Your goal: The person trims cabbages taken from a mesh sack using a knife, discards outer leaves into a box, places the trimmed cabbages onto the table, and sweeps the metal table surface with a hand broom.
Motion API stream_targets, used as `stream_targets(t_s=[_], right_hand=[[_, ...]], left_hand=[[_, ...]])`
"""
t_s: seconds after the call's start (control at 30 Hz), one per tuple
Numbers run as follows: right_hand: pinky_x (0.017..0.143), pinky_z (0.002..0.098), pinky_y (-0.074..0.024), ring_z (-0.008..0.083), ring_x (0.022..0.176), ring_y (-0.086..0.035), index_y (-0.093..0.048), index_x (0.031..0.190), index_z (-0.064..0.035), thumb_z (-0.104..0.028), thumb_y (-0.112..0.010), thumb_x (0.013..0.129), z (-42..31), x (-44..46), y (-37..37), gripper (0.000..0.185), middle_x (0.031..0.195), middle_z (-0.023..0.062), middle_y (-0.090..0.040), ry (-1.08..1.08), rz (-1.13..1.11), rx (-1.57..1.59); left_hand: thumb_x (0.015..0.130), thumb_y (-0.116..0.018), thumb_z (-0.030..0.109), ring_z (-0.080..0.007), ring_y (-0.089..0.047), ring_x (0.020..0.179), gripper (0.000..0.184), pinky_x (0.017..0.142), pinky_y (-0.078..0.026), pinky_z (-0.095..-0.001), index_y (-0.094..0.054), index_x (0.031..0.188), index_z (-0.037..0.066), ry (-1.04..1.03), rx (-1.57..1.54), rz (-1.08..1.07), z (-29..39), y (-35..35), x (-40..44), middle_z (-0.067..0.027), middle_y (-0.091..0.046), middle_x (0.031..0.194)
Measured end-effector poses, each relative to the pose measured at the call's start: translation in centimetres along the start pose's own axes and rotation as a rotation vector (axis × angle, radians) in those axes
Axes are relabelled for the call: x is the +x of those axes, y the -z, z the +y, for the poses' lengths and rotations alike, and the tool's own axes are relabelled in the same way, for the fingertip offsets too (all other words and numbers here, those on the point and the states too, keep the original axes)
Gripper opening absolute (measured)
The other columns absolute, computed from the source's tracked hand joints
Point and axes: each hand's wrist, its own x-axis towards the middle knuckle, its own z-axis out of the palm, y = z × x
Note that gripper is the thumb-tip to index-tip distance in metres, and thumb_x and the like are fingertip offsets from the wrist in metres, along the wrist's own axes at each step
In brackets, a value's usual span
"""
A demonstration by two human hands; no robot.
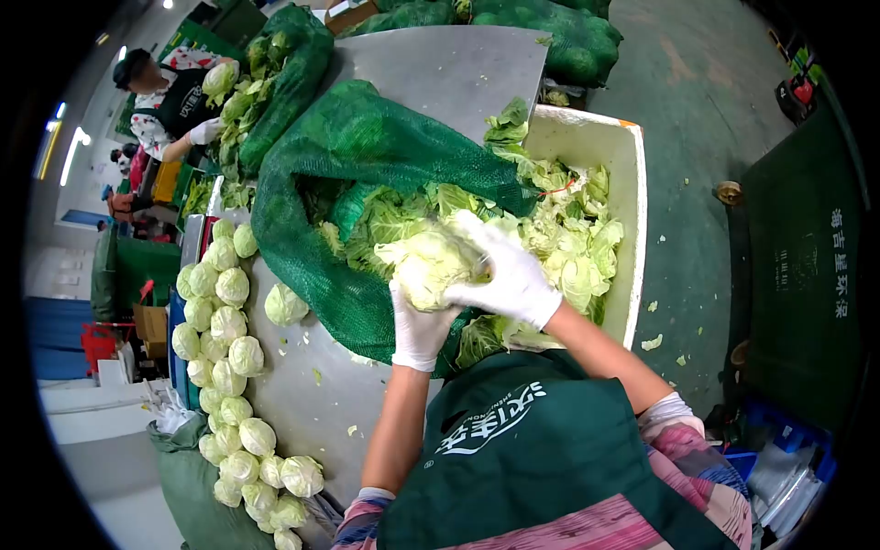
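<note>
A pale green cabbage [429, 271] is held up between my two white-gloved hands, its outer leaves partly loose. From below and to the left, my left hand [420, 328] cups it. My right hand [506, 275] grips its right side, the fingers bent over its leaves. Behind the cabbage lies a green mesh sack [312, 266], its mouth open, with leafy cabbages inside. Right of my hands stands a white foam box [634, 229] heaped with torn cabbage leaves [577, 266]. One trimmed cabbage [286, 304] rests on the metal table left of the sack.
Trimmed cabbages [229, 325] line the left edge of the metal table [302, 385]. At the upper left, a co-worker [179, 101] handles cabbages beside another sack [293, 82]. Full mesh sacks [559, 41] lie beyond the table. A large green bin [797, 238] stands on the right; leaf scraps dot the floor.
</note>
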Motion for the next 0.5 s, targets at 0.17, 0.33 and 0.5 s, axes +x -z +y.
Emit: stream_targets(t_s=[0.17,0.33,0.5], right_hand=[[0.072,0.0269,-0.0490,0.0177,0.077,-0.058,-0.061,0.121,-0.0061,-0.024,-0.076,0.078,1.6,0.1,-2.4,0.049,0.096,0.0097,-0.060,0.035,0.108,0.215],[0.063,0.0354,-0.0471,0.0210,0.070,-0.061,-0.065,0.097,-0.0012,-0.028,-0.069,0.082,7.3,2.7,0.8,0.031,0.077,0.0135,-0.063,-0.259,0.231,0.000],[0.076,0.0366,-0.0513,0.0310,0.090,-0.065,-0.056,0.128,-0.0098,-0.042,-0.071,0.080,3.9,0.6,-0.1,0.060,0.106,0.0158,-0.064,0.007,0.275,0.186]], left_hand=[[0.089,-0.042,0.065,-0.0237,-0.046,0.121,0.071,0.096,-0.039,-0.0426,-0.037,0.142,0.018,0.091,-0.023,-0.021,0.0,-0.1,0.5,-0.0061,-0.045,0.138],[0.081,-0.052,0.066,-0.0244,-0.050,0.112,0.070,0.080,-0.043,-0.0415,-0.046,0.132,0.019,0.136,0.008,0.081,-0.3,-0.1,-1.3,-0.0048,-0.052,0.128],[0.081,-0.059,0.059,-0.0260,-0.053,0.112,0.071,0.086,-0.045,-0.0440,-0.043,0.133,0.013,0.038,0.031,0.037,0.4,0.0,-1.3,-0.0087,-0.053,0.127]])
